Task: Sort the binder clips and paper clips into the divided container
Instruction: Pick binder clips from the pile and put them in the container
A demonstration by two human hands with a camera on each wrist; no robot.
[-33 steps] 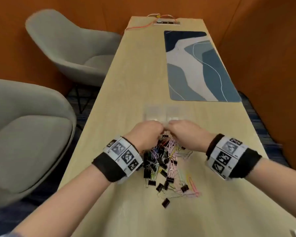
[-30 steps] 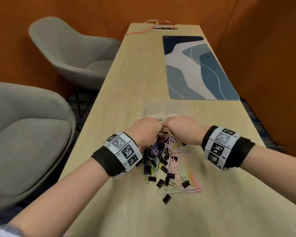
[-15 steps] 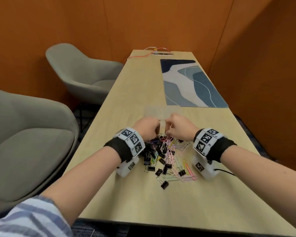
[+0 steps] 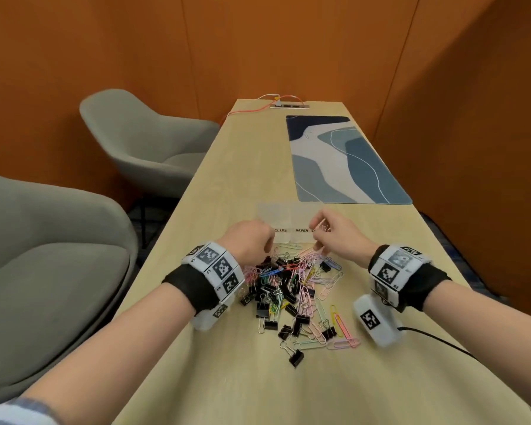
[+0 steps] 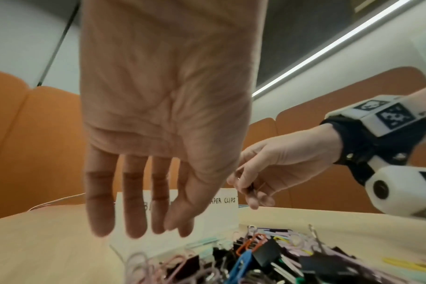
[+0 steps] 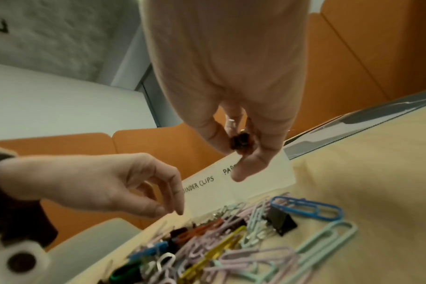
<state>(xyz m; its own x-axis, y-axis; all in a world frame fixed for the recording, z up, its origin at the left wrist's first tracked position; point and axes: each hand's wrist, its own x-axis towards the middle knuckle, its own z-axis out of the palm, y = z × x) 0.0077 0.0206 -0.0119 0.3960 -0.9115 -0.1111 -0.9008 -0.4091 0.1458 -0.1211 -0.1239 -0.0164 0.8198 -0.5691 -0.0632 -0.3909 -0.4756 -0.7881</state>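
Head view: mixed heap of clips lies on the desk, under and just behind both hands.
Right hand: pinching a black binder clip above the divided container.
Left hand: fingers relaxed, holding nothing, over the heap's far edge.

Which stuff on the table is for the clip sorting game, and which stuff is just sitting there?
For the job:
- pile of clips
- divided container
- black binder clip pinched in the right hand
- left hand, holding nothing

Just lying about:
- blue mat
- cables
- grey chairs
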